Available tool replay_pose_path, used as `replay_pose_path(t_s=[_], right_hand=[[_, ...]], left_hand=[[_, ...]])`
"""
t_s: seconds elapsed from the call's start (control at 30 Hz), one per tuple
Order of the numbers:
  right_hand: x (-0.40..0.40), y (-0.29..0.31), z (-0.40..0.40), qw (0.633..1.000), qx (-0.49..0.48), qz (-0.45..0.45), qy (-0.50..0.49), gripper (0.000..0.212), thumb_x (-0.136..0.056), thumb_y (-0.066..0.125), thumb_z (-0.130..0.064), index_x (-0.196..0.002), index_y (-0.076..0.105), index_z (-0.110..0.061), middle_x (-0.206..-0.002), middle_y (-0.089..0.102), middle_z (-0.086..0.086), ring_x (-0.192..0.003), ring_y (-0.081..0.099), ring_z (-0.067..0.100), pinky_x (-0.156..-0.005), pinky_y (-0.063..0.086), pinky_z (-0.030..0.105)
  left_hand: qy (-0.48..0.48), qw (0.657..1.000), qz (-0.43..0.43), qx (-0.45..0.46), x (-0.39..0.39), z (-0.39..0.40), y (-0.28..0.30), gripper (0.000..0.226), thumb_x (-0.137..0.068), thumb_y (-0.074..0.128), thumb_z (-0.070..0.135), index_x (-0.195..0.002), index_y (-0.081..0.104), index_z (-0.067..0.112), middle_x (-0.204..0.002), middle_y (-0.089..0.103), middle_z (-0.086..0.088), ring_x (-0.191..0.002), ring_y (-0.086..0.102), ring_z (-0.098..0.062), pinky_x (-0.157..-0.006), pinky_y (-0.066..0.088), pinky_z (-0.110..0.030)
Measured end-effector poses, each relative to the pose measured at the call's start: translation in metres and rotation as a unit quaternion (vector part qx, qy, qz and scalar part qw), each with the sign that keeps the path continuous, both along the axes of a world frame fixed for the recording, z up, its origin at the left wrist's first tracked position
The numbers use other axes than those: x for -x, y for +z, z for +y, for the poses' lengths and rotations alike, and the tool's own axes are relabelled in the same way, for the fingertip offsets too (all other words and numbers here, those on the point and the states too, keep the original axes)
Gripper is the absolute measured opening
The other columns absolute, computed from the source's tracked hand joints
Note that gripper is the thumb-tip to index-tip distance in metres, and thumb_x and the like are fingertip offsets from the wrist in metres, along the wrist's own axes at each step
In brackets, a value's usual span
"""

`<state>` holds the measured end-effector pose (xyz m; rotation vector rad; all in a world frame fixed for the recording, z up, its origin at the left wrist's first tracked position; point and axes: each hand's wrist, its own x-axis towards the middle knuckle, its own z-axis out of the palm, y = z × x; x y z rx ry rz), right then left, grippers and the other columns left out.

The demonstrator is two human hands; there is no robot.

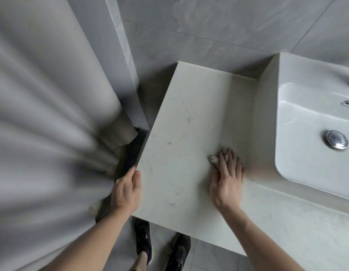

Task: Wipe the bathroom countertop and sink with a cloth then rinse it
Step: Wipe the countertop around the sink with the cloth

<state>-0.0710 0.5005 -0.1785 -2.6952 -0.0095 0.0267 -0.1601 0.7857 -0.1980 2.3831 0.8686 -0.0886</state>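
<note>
A person's right hand (226,178) presses a small crumpled cloth (215,158) flat on the pale stone counter (181,118), fingers straight and close together, just left of the white sink (306,122). The left hand (127,189) grips the counter's left edge, fingers curled over it, beside a grey curtain (42,114). Black shoes (143,241) stand below.

The countertop (189,124) looks like matt pale stone with faint veins; right of it the sink (299,153) is glossy white ceramic, its drain plug (335,139) shiny metal; left hangs soft grey curtain (42,114) fabric
</note>
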Motion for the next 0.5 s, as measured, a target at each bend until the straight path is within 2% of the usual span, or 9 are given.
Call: replay_pose_path(t_s=[0.1,0.17,0.23,0.33,0.4,0.5], right_hand=[[0.026,0.008,0.042,0.994,-0.012,0.004,0.109,0.059,-0.103,0.044,-0.025,-0.161,0.034,-0.021,-0.172,0.02,-0.001,-0.16,0.012,0.03,-0.128,0.013,0.051],[0.051,0.012,0.067,0.976,-0.015,0.013,0.217,0.063,-0.103,0.049,-0.023,-0.162,0.03,-0.023,-0.174,0.011,-0.005,-0.161,0.001,0.025,-0.13,0.008,0.05],[0.083,0.013,0.086,0.948,-0.018,0.013,0.318,0.066,-0.1,0.052,-0.02,-0.162,0.03,-0.023,-0.174,0.008,-0.005,-0.161,0.002,0.026,-0.13,0.005,0.048],[0.121,0.009,0.09,0.908,-0.022,0.002,0.419,0.07,-0.09,0.05,-0.016,-0.158,0.038,-0.025,-0.172,0.019,-0.005,-0.16,0.012,0.024,-0.129,0.01,0.044],[0.125,0.004,0.077,0.891,-0.033,0.004,0.453,0.07,-0.085,0.046,-0.014,-0.154,0.046,-0.026,-0.169,0.029,-0.008,-0.16,0.017,0.02,-0.127,0.018,0.043],[0.104,0.005,0.058,0.876,-0.072,0.032,0.476,0.073,-0.082,0.041,-0.002,-0.151,0.051,-0.024,-0.167,0.034,-0.008,-0.159,0.019,0.015,-0.127,0.025,0.042]], left_hand=[[0.005,1.0,-0.005,0.018,0.0,0.002,0.0,0.066,-0.097,0.02,0.06,-0.135,0.056,0.021,-0.129,0.069,-0.001,-0.118,0.06,-0.034,-0.099,0.049,-0.048],[0.008,1.0,-0.012,0.027,0.001,0.004,-0.001,0.066,-0.097,0.022,0.061,-0.135,0.058,0.021,-0.13,0.069,0.0,-0.12,0.06,-0.032,-0.1,0.049,-0.047],[0.016,0.999,-0.023,0.04,0.001,0.005,0.001,0.067,-0.097,0.025,0.061,-0.13,0.06,0.016,-0.126,0.07,-0.004,-0.118,0.061,-0.033,-0.099,0.05,-0.046],[0.021,0.998,-0.037,0.051,0.001,0.004,0.004,0.068,-0.096,0.027,0.059,-0.122,0.063,0.008,-0.118,0.072,-0.013,-0.112,0.063,-0.037,-0.094,0.052,-0.044],[0.021,0.997,-0.042,0.054,0.001,0.003,0.007,0.064,-0.096,0.028,0.056,-0.115,0.062,0.006,-0.111,0.072,-0.017,-0.105,0.063,-0.04,-0.087,0.05,-0.042],[0.024,0.997,-0.041,0.055,0.0,0.002,0.008,0.057,-0.098,0.029,0.052,-0.111,0.064,0.009,-0.109,0.072,-0.016,-0.103,0.062,-0.039,-0.081,0.046,-0.038]])
